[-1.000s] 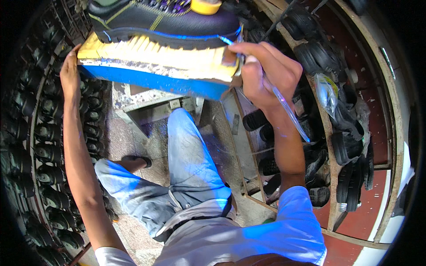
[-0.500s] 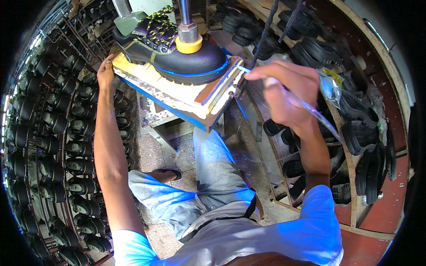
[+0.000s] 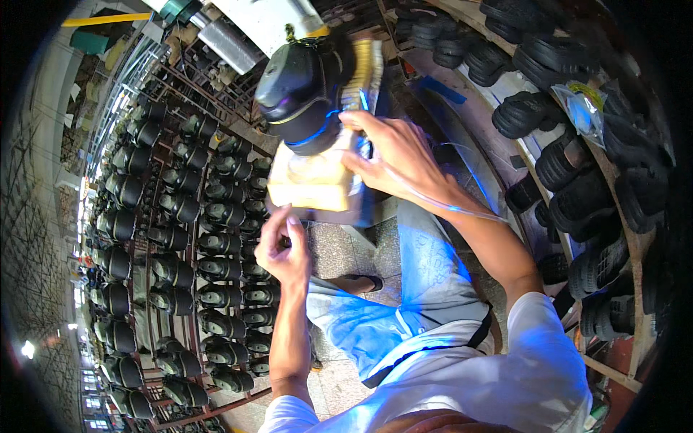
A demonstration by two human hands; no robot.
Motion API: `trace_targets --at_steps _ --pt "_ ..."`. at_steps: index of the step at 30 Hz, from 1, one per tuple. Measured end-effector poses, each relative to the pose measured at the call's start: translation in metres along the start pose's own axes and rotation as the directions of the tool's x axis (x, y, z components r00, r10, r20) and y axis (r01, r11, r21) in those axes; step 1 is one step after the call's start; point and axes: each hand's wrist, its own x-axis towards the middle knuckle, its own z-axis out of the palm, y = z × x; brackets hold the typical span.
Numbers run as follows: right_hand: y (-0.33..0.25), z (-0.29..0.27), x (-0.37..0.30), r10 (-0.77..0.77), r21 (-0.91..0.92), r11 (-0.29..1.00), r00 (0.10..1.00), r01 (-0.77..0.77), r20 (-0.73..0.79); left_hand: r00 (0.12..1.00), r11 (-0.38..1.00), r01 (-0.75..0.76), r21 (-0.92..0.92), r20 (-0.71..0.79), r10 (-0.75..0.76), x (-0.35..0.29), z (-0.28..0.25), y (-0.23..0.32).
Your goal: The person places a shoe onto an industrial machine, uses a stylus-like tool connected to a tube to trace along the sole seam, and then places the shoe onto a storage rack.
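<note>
A black laced work shoe (image 3: 292,79) stands on a worn yellow-topped platform (image 3: 310,195), its band above the sole lit blue. My right hand (image 3: 397,155) is at the shoe's side, fingers pinched round a thin applicator tube; its tip is by the blue-lit edge, and whether it touches is unclear. The clear tube (image 3: 469,211) trails over my wrist and forearm. My left hand (image 3: 285,249) is by the platform's near left corner, fingers loosely curled and thumb apart, with nothing visible in it. Contact with the corner cannot be made out. Shoe and platform are partly blurred.
Racks of black shoe uppers (image 3: 216,267) fill the left side. Black soles (image 3: 556,58) lie along slanted shelves at right, with a clear plastic bag (image 3: 581,112) among them. A white machine body (image 3: 271,22) stands at the far side. My legs (image 3: 433,274) are below the platform.
The platform and shoe have turned, and the yellow press pad is out of view on the shoe. My left hand has left the far left edge; my right hand is now beside the shoe. The view has shifted.
</note>
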Motion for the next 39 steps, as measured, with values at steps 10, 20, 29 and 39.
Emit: trace_targets --at_steps 10,20,29,39 --pt "0.065 -0.026 0.061 0.073 -0.02 0.997 0.996 -0.072 0.053 0.703 0.991 0.134 -0.004 0.705 -0.092 0.245 0.08 0.02" --pt "0.107 -0.03 0.086 -0.067 0.202 0.979 0.977 0.025 0.204 0.99 0.968 -0.067 -0.241 0.108 0.095 0.192 0.061 0.077" --pt "0.081 -0.029 0.072 0.039 0.09 0.995 0.994 -0.048 0.103 0.915 0.703 0.363 -0.611 0.093 -0.392 0.092 -0.103 0.054" --pt "-0.093 0.128 0.041 -0.252 0.641 0.765 0.884 -0.068 0.394 0.858 0.828 0.513 0.227 -0.137 -0.494 -0.048 -0.236 0.059"
